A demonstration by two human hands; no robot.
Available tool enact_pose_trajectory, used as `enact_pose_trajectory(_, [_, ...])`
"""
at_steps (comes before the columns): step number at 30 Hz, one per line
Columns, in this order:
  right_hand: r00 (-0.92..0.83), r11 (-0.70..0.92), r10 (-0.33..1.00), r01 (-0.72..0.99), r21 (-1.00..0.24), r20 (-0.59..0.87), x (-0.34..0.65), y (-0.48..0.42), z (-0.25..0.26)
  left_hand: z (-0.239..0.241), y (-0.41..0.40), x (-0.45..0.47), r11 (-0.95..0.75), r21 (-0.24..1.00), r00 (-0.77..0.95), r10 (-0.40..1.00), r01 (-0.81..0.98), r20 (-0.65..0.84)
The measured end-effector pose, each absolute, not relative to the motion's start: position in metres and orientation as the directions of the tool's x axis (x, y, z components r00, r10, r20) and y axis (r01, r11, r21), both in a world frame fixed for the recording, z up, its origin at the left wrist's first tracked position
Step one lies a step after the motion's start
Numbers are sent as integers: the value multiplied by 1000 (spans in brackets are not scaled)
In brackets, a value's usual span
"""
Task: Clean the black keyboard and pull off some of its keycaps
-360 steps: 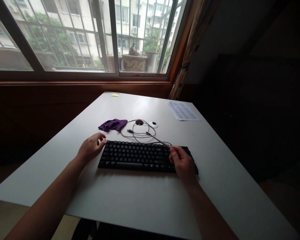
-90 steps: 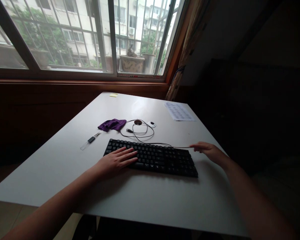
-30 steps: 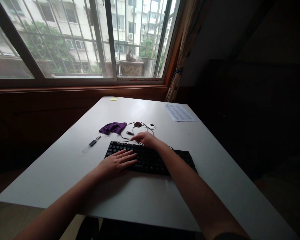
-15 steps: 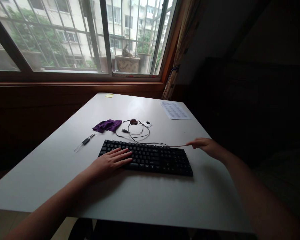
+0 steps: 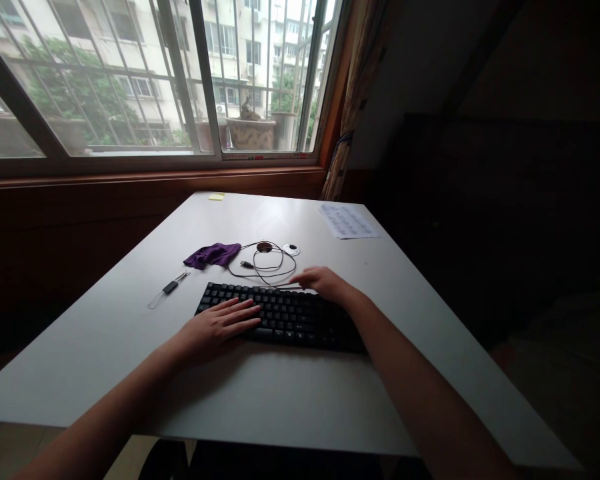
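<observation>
A black keyboard (image 5: pixel 285 319) lies on the white table, its right part hidden under my right forearm. My left hand (image 5: pixel 225 320) rests flat over the keyboard's left keys, fingers stretched out. Near the keyboard's back edge, my right hand (image 5: pixel 323 283) is closed on a thin stick (image 5: pixel 283 287) that points left along that edge. Too little of the stick shows to tell its exact kind. The keyboard's black cable (image 5: pixel 265 275) is looped behind it, with the USB plug (image 5: pixel 247 265) lying free on the table.
A purple cloth (image 5: pixel 213 255) lies behind the keyboard, and a wire keycap puller (image 5: pixel 169 288) to its left. Behind the cable are a round table hole (image 5: pixel 265 247) and a white ring-shaped cover (image 5: pixel 291 249). Printed sheets (image 5: pixel 349 221) and yellow sticky notes (image 5: pixel 217 197) lie farther back.
My right hand has moved left with the stick, from beyond the keyboard's right end to behind its middle. My left hand stays on the keys. The view has shifted slightly.
</observation>
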State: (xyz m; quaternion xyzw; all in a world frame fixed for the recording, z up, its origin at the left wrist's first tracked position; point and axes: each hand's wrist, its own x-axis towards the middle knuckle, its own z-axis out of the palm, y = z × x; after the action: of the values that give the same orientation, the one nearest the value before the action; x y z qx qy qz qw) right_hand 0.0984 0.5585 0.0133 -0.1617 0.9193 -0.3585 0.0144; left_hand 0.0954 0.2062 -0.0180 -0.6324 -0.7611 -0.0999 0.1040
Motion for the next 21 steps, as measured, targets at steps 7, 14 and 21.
enact_pose_trajectory(7, [-883,617,-438,-432,-658,169,36,461,-4,-23,205,94,192,-29,-179,951,981,251])
enact_pose_trajectory(14, [-853,654,-498,-488,-577,158,51,506,5,-21,206,95,205,-22,-193,951,979,243])
enact_pose_trajectory(21, [-945,832,-305,-325,-450,119,126,659,23,-20,207,96,208,7,-203,946,978,254])
